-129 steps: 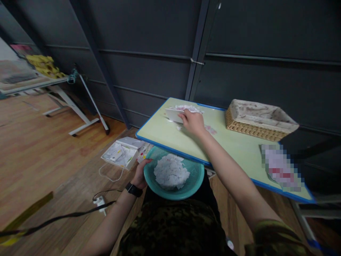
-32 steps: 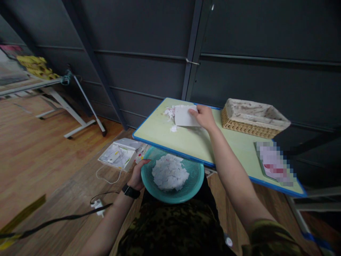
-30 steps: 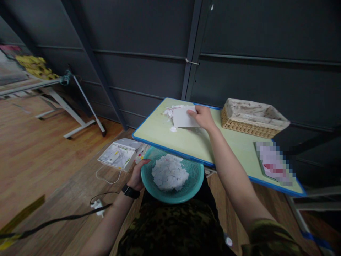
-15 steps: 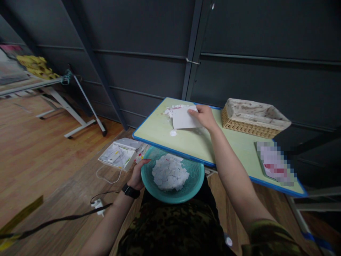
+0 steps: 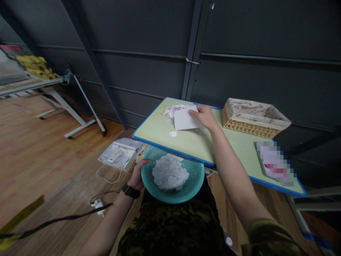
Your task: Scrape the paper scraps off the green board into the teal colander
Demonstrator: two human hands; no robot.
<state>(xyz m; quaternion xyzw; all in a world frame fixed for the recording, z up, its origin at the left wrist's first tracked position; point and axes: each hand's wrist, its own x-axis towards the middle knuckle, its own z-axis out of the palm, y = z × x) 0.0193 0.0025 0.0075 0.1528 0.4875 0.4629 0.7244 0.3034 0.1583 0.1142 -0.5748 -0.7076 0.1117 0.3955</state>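
My left hand (image 5: pixel 137 175) grips the left rim of a teal plastic colander (image 5: pixel 195 185), held below the table's near edge. White torn paper scraps (image 5: pixel 170 172) are heaped inside it. Over the tabletop, my right hand (image 5: pixel 204 116) is closed on the right end of a white card (image 5: pixel 185 119), thumb on top. Beyond the card's left side lies a pile of small paper bits (image 5: pixel 172 110), partly covered by it. One small white clump (image 5: pixel 173 133) sits apart, nearer the table's front edge.
The pale green table (image 5: pixel 154 128) has a blue edge. A cloth-lined wicker basket (image 5: pixel 247 129) stands right of my hand, and a partly pixelated flat object (image 5: pixel 274 163) lies nearer. An open white box (image 5: pixel 117 156) and a power strip (image 5: pixel 98 206) are on the floor.
The card in my right hand has shifted slightly right and toward me, uncovering a little more of the pile. My left hand and the colander stay in place.
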